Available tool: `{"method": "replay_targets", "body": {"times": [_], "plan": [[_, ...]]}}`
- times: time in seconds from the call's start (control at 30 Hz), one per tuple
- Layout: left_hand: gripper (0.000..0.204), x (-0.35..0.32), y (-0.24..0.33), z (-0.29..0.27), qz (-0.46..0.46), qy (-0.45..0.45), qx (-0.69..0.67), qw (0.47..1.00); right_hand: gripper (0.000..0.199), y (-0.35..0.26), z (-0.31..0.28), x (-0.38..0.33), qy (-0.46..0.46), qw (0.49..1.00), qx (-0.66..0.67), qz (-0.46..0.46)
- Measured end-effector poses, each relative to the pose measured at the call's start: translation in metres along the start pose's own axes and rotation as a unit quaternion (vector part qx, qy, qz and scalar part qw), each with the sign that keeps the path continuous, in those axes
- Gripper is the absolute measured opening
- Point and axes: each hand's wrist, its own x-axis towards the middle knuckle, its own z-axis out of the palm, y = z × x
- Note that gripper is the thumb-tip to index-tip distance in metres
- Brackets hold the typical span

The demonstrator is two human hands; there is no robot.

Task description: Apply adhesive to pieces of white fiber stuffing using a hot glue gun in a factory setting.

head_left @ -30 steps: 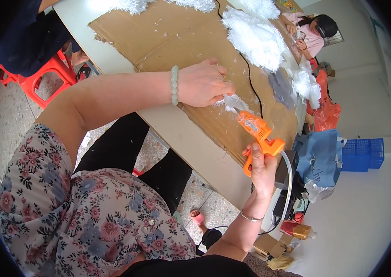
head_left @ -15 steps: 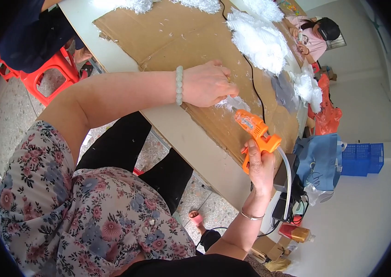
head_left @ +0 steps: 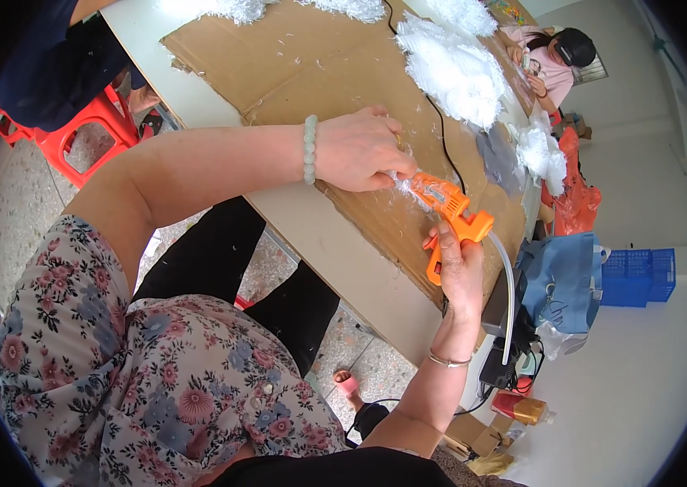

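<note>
The right hand (head_left: 459, 272) is wrapped tight around the grip of an orange plastic glue gun (head_left: 449, 213), its nozzle against a small tuft of white fluffy fibre (head_left: 402, 185) on the brown cardboard sheet (head_left: 311, 57). The left hand (head_left: 357, 150), fingers curled shut, pinches that tuft just beside the nozzle. Judging by the big white fibre heaps (head_left: 450, 69) beyond the gun, much gluing seems left.

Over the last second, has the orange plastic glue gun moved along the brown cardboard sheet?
Cannot tell: the orange plastic glue gun in the right hand looks about where it was on the brown cardboard sheet; the small shift may be head motion.
</note>
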Motion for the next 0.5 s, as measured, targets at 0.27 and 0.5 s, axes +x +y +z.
{"method": "replay_targets", "body": {"times": [0.27,0.5], "plan": [[0.016,-0.003,0.003,-0.002,0.068,0.045,0.016,0.997,0.029,-0.003,-0.024,-0.037,0.075,0.996,0.035,0.032],[0.034,-0.004,0.007,-0.001,0.074,0.006,0.063,0.995,0.032,0.014,-0.015,-0.035,0.054,0.998,0.004,0.027]]}}
